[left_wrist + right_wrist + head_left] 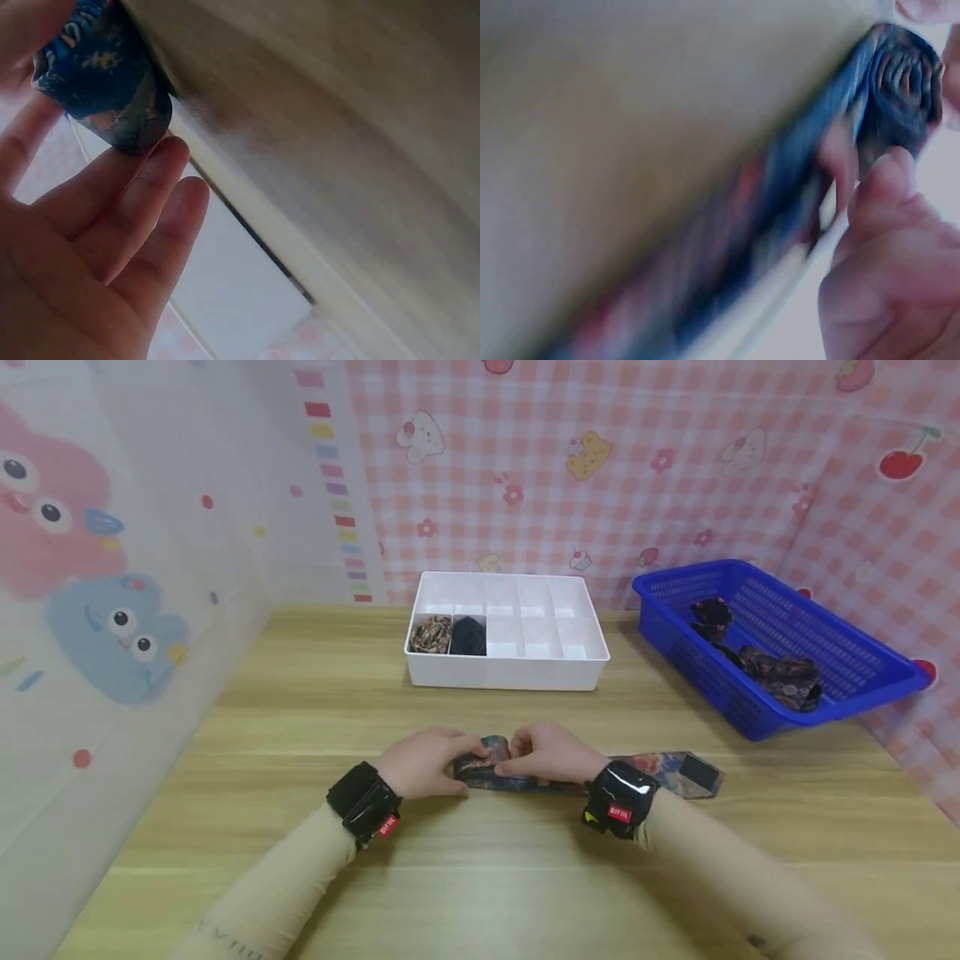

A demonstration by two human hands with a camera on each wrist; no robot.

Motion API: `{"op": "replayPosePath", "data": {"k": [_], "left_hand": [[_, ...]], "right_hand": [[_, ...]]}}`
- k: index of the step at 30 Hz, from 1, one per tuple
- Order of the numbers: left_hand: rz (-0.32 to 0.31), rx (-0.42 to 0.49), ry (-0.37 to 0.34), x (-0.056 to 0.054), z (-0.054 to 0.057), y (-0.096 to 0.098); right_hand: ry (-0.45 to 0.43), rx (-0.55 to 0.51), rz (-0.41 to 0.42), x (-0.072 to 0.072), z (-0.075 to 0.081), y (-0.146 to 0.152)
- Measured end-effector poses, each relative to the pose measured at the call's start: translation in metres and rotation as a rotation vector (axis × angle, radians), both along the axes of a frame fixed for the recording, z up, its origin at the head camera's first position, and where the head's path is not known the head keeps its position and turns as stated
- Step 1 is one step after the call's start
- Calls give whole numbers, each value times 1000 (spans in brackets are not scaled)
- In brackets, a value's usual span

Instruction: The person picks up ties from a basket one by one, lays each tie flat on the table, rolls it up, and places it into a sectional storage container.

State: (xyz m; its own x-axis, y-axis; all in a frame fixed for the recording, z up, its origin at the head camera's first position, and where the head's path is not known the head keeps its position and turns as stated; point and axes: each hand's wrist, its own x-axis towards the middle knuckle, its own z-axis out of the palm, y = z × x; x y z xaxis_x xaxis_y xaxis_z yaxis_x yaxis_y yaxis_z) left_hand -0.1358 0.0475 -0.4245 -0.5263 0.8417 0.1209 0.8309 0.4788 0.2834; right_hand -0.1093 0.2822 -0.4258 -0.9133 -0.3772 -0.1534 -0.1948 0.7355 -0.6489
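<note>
A blue floral necktie [510,783] lies on the table, its left end wound into a roll [904,79] and the rest stretched flat to the right. Its pointed end [678,772] shows a dark patch. My left hand [427,762] holds the roll from the left, with fingertips along its side in the left wrist view [112,217]. At the right of the roll, my right hand [551,753] pinches the necktie with bent fingers [892,187]. The right hand and wrist cover part of the strip in the head view.
Behind the hands stands a white divided box [510,673]; two front-left compartments hold a rolled patterned cloth [431,635] and a rolled black cloth [468,637]. A blue basket [690,672] at the right contains several dark patterned rolls [783,677]. Printed curtains [525,468] close off the back and sides.
</note>
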Motion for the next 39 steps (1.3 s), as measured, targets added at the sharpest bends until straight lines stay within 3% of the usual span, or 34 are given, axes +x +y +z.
{"op": "replayPosePath", "data": {"k": [3, 5, 7, 11, 15, 20, 26, 31, 37, 39], "left_hand": [[2, -19, -1, -1, 0, 2], [4, -24, -6, -3, -1, 3], [0, -22, -14, -4, -1, 2], [-10, -17, -41, -7, -5, 0], [-5, -7, -62, -9, -11, -4], [-17, -4, -17, -7, -15, -6], [-29, 9, 19, -5, -14, -7], [-36, 74, -7, -5, -10, -8], [-34, 173, -15, -1, -1, -4], [-11, 207, -57, 1, 2, -2]], "right_hand": [[208, 214, 88, 2, 3, 9], [281, 321, 147, 5, 4, 13], [298, 361, 202, 7, 4, 14], [333, 353, 271, 10, 1, 16], [370, 344, 288, 11, -2, 17], [474, 305, 278, 14, -5, 13], [629, 261, 344, 18, -6, -2], [606, 244, 340, 23, -5, -7], [636, 221, 331, 29, -5, -7], [584, 178, 305, 31, -2, -6]]}}
